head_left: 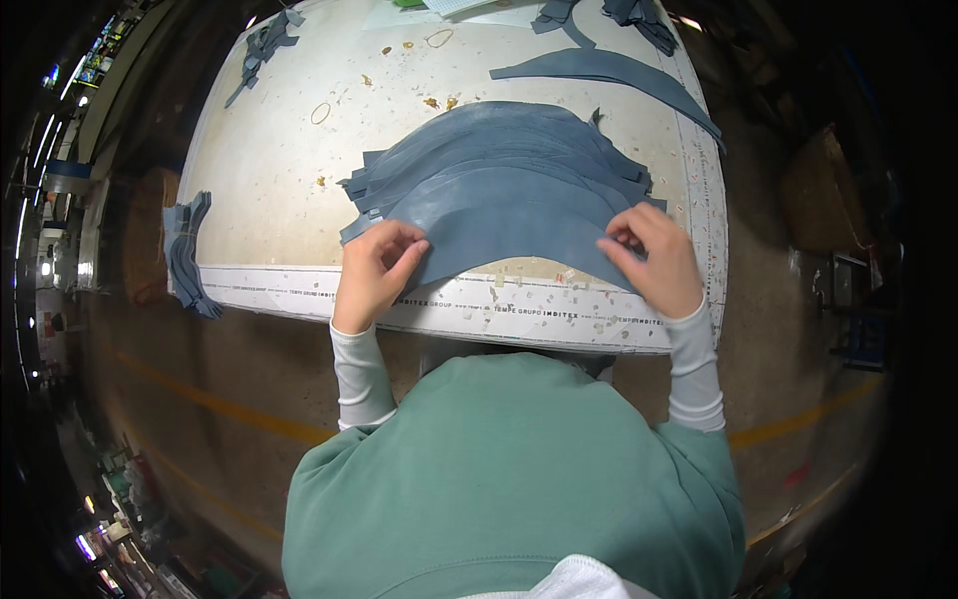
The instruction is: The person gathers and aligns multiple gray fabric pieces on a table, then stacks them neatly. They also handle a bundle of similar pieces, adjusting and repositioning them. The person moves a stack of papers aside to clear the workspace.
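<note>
Fabric stack: a fanned pile of curved blue-grey fabric pieces (499, 175) sits on the tabletop (269, 170), right at its near edge, dead ahead of the person at 12 o'clock
Top piece: the top piece (504, 225) arches like a crescent, long axis running 9 to 3 o'clock, its two ends drooping toward the near edge
Left hand: the left hand (374, 272) is curled shut, fingers pinching the crescent's 9 o'clock end
Right hand: the right hand (654, 258) is closed too, thumb and fingertips nipping the 3 o'clock end
Key relation: each hand has one end of the same piece, so the long axis spans straight between them; neither looks nearer, both sit level at the near edge, with the arch bulging away toward 12 o'clock
Around: a long curved strip (609, 72) lies beyond at 1 o'clock, a small bundle of strips (185, 255) hangs off the tabletop's edge at 9 o'clock, well apart from the hands
</note>
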{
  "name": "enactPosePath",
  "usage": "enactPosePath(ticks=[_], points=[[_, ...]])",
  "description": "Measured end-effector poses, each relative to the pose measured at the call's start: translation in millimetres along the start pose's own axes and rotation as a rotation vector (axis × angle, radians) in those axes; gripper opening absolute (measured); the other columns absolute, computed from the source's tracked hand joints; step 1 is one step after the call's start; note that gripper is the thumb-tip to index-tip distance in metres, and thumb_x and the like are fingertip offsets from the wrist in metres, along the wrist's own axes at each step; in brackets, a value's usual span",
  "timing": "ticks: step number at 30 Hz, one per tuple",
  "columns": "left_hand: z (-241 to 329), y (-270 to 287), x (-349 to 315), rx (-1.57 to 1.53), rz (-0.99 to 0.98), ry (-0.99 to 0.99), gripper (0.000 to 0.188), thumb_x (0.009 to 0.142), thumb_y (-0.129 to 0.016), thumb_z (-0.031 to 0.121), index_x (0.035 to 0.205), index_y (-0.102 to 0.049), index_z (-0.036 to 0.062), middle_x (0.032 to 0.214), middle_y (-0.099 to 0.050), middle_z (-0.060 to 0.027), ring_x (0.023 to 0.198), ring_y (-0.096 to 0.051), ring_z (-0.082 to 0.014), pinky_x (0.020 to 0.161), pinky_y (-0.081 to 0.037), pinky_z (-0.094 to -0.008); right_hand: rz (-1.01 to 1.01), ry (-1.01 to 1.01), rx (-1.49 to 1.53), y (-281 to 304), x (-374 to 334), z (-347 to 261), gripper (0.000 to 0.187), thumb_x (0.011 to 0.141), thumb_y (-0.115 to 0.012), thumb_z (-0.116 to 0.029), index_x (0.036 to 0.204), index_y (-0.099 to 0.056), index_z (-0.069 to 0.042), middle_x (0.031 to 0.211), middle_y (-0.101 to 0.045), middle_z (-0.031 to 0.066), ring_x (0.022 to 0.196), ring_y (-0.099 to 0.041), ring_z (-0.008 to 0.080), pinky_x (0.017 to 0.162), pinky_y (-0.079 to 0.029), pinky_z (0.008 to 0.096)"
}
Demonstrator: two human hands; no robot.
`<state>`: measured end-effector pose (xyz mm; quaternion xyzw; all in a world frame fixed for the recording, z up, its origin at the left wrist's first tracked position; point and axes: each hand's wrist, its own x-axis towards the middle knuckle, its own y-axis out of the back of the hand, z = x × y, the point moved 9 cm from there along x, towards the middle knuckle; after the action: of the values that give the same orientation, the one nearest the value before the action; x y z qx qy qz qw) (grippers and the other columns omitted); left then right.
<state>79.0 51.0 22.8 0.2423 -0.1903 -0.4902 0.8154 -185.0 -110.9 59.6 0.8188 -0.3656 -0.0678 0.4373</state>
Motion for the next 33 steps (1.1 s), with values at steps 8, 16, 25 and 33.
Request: enactPosePath(ticks=[8,16,25,33], points=[[1.5,2.3,-17.5,0.060,-0.174,0.048,0.011,0.083,-0.072,0.005,0.089,-0.064,0.0002,0.074,-0.062,-0.0033,0.063,-0.058,-0.0083,0.058,-0.047,-0.0233,-0.008,-0.203,-0.043,-31.0,-46.8,11.8,0.050,0.068,-0.083,-0.014,0.113,-0.062,-0.007,0.097,-0.055,0.0074,0.094,-0.053,0.0277,0.081,-0.047,0.0378],[27.1,11.6,-12.7,0.096,-0.294,-0.083,0.011,0.083,-0.070,0.002,0.089,-0.061,-0.0006,0.075,-0.061,-0.0064,0.064,-0.058,-0.0135,0.061,-0.048,-0.0259,0.199,-0.207,0.031,-24.2,-64.4,6.3,0.033,0.069,-0.082,-0.013,0.095,-0.064,-0.004,0.089,-0.055,0.0059,0.085,-0.052,0.0248,0.077,-0.045,0.0371],[39.1,24.0,28.3,0.060,0.006,-0.212,0.009,0.084,-0.069,0.001,0.091,-0.064,-0.0012,0.080,-0.066,-0.0055,0.065,-0.057,-0.0111,0.064,-0.047,-0.0236,0.239,-0.200,0.184,-11.7,-55.0,15.5,0.014,0.079,-0.074,-0.007,0.086,-0.063,0.000,0.075,-0.054,0.0090,0.064,-0.054,0.0236,0.060,-0.045,0.0342],[37.6,-4.6,45.0,0.208,0.046,-0.255,0.026,0.076,-0.078,0.008,0.100,-0.068,0.0051,0.085,-0.061,-0.0053,0.076,-0.059,-0.0147,0.067,-0.049,-0.0266,0.384,-0.181,-0.037,-2.4,-38.5,15.8,0.033,0.073,-0.076,-0.009,0.103,-0.064,-0.008,0.091,-0.055,0.0066,0.087,-0.056,0.0257,0.075,-0.046,0.0376]])
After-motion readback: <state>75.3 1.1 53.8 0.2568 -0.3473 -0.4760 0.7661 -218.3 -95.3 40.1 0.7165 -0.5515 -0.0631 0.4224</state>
